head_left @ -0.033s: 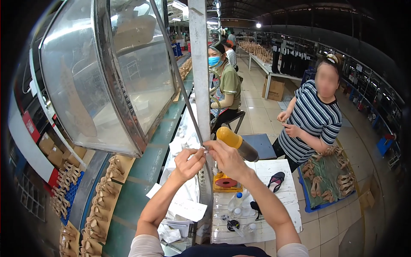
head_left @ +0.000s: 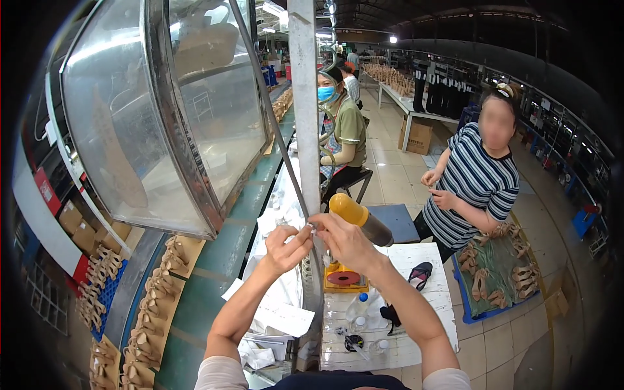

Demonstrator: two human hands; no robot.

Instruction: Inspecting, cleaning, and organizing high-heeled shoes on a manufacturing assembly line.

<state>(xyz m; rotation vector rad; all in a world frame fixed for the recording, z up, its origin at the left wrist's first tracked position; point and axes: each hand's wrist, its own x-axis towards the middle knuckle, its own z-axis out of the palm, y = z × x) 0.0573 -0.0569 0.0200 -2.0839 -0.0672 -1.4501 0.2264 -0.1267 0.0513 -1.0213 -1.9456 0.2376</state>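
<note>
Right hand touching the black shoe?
Apart. The head view shows the right hand raised well clear of the black shoe, with bare white tabletop visible between them.

1. I see the left hand [head_left: 288, 250] and right hand [head_left: 346, 242] meeting at the fingertips, pinching a small pale piece [head_left: 313, 228].
2. Rightward, I have a white worktop [head_left: 446, 300] bearing clear bottles [head_left: 359, 308] and a dark shoe [head_left: 420, 275].
3. Leftward, beige shoes [head_left: 173, 255] stand on card [head_left: 194, 251].

A pale tiled floor [head_left: 387, 172] lies under a dark roof [head_left: 448, 21] and bright lamp [head_left: 392, 39]; a post [head_left: 304, 104] stands beside the desk [head_left: 439, 292].
</note>
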